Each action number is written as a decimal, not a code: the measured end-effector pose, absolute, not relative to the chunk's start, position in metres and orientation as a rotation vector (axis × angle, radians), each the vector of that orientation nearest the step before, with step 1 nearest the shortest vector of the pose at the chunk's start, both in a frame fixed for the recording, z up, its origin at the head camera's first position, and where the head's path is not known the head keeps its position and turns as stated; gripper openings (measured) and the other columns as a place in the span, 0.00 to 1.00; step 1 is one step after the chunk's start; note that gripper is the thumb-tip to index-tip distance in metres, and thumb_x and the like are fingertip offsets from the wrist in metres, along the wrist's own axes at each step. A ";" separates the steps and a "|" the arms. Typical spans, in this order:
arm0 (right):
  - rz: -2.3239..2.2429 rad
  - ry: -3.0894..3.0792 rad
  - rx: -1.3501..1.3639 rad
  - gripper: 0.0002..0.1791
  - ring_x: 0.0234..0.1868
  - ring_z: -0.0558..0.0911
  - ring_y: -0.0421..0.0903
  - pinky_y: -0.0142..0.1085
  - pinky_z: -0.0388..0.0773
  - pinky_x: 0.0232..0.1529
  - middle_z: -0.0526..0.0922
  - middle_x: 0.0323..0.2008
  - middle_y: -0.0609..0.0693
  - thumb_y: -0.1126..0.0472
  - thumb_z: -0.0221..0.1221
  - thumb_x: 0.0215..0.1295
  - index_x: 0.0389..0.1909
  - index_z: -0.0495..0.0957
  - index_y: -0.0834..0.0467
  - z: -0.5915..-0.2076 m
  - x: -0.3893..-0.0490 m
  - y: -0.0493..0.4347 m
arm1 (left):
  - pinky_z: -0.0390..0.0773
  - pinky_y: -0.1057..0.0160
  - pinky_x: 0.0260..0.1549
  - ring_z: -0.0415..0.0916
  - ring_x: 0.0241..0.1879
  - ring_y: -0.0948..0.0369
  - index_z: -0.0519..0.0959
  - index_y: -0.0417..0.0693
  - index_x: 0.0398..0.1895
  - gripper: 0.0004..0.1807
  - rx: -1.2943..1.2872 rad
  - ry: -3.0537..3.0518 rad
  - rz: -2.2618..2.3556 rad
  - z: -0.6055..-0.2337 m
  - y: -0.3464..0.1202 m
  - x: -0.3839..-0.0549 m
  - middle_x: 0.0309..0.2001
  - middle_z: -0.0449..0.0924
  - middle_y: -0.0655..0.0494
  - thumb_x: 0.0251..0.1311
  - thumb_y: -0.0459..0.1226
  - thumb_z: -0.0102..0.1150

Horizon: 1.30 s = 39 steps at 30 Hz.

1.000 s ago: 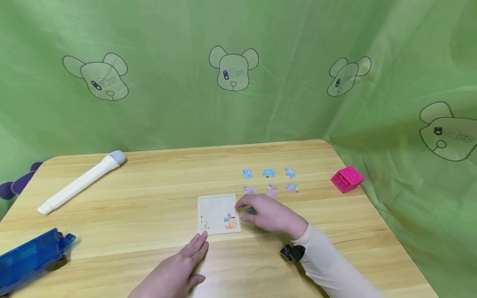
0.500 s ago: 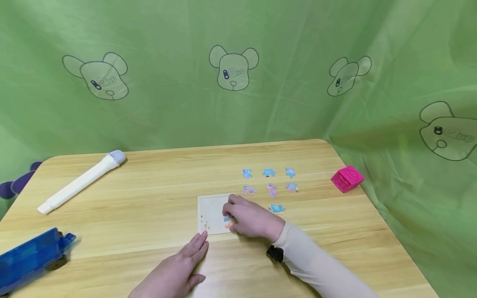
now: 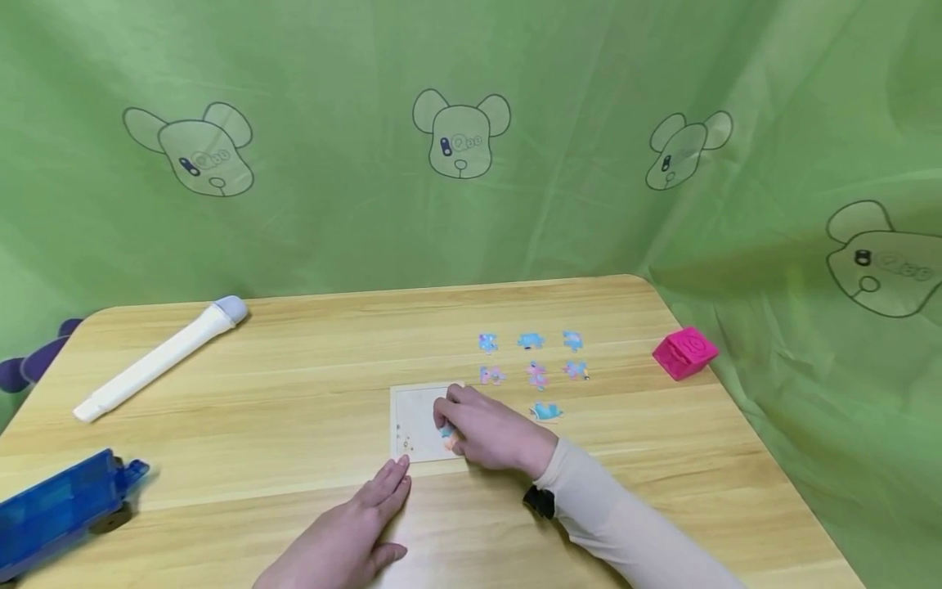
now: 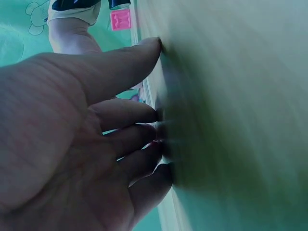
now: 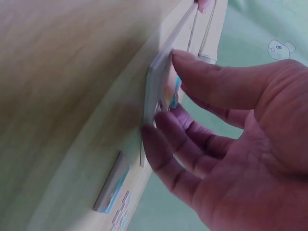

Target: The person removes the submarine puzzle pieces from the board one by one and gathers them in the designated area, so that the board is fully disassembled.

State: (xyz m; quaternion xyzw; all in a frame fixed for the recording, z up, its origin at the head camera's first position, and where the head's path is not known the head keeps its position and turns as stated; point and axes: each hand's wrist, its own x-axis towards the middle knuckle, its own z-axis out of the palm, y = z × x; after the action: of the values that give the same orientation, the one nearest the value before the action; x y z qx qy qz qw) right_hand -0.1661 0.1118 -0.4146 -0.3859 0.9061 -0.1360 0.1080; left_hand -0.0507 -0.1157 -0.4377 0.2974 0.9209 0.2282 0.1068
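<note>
A small white puzzle board (image 3: pixel 423 409) lies flat on the table. My left hand (image 3: pixel 361 519) rests with straight fingers at its lower left corner, fingertips against the edge. My right hand (image 3: pixel 491 429) reaches over the board's right side, thumb and fingers bent around a teal puzzle piece (image 5: pixel 177 89). An orange puzzle piece (image 3: pixel 448 443) sits in the board's lower right part, mostly covered by the right hand. In the right wrist view, the thumb is on one side of the pieces and the fingers are at the board's edge.
Several loose puzzle pieces (image 3: pixel 537 375) lie in rows behind and right of the board, with a teal one (image 3: pixel 547 411) nearest the right wrist. A pink block (image 3: pixel 685 353) stands far right. A white microphone (image 3: pixel 162 360) and blue toy wagon (image 3: pixel 62 511) are at left.
My right hand has moved left from beside the board onto its right side, carrying the teal puzzle piece next to the orange one. The left hand has stayed put.
</note>
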 end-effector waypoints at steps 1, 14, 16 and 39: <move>-0.401 2.664 -1.140 0.16 0.41 0.70 0.42 0.33 0.76 0.44 0.69 0.38 0.43 0.68 0.67 0.57 0.43 0.75 0.53 -0.415 -0.166 0.112 | 0.69 0.50 0.61 0.53 0.72 0.48 0.64 0.32 0.70 0.39 0.872 2.715 0.670 -0.438 -0.116 -0.050 0.75 0.52 0.43 0.62 0.44 0.66; -0.523 2.642 -1.217 0.11 0.35 0.72 0.39 0.29 0.75 0.37 0.71 0.36 0.43 0.73 0.59 0.63 0.38 0.78 0.53 -0.415 -0.171 0.115 | 0.70 0.51 0.61 0.51 0.73 0.49 0.64 0.32 0.70 0.40 0.834 2.719 0.682 -0.439 -0.115 -0.047 0.76 0.51 0.45 0.61 0.45 0.66; -0.579 2.619 -1.232 0.11 0.33 0.72 0.39 0.28 0.75 0.36 0.72 0.34 0.42 0.73 0.57 0.64 0.37 0.79 0.53 -0.414 -0.173 0.116 | 0.70 0.50 0.61 0.51 0.73 0.49 0.63 0.32 0.70 0.40 0.826 2.714 0.685 -0.439 -0.115 -0.047 0.76 0.50 0.45 0.61 0.45 0.66; -0.865 2.760 -0.821 0.07 0.37 0.77 0.43 0.38 0.79 0.39 0.78 0.34 0.45 0.73 0.59 0.65 0.37 0.82 0.58 -0.390 -0.194 0.244 | 0.66 0.47 0.63 0.48 0.73 0.48 0.61 0.32 0.71 0.41 0.810 2.654 0.682 -0.436 -0.113 -0.049 0.77 0.47 0.44 0.62 0.46 0.65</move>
State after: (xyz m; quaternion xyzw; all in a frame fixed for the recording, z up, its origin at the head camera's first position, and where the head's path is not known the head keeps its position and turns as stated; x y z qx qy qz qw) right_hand -0.1943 0.2441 -0.3903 -0.2726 0.9159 -0.2870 0.0675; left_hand -0.0490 -0.1133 -0.4359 0.2805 0.9194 0.2365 0.1418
